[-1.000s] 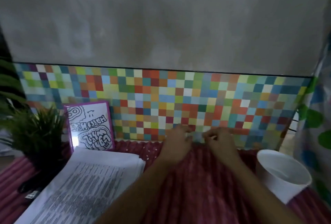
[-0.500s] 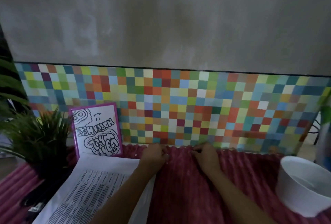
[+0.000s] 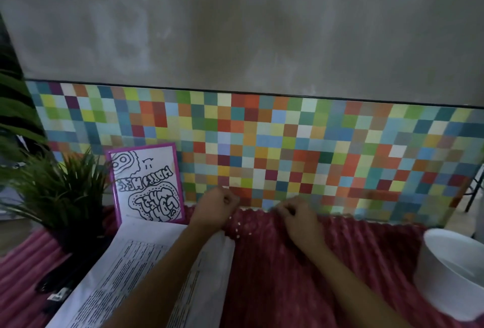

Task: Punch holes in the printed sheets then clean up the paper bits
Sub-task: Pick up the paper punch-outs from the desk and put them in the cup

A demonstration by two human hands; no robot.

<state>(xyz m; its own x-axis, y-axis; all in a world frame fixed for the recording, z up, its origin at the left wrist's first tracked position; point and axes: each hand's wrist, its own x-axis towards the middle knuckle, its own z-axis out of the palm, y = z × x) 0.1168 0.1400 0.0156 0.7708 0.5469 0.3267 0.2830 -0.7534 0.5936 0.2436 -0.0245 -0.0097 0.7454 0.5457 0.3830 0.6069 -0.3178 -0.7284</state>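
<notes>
My left hand (image 3: 217, 209) and my right hand (image 3: 297, 219) are at the far edge of the red ribbed cloth (image 3: 301, 275), right below the tiled wall strip. Both have curled fingers that pinch the cloth's edge. Several small white paper bits (image 3: 237, 232) lie on the cloth just under my left hand. The stack of printed sheets (image 3: 141, 272) lies at the lower left, partly under my left forearm. A dark tool (image 3: 56, 292) lies left of the sheets, too dim to make out.
A white bowl (image 3: 450, 272) stands on the cloth at the right. A potted green plant (image 3: 60, 196) and a purple-framed drawing card (image 3: 148, 183) stand at the back left. The coloured tile strip (image 3: 288, 149) closes off the back.
Both hands have slid left along the cloth's far edge and spread a little apart. White paper bits now show below my left hand. The bowl sits further right in view.
</notes>
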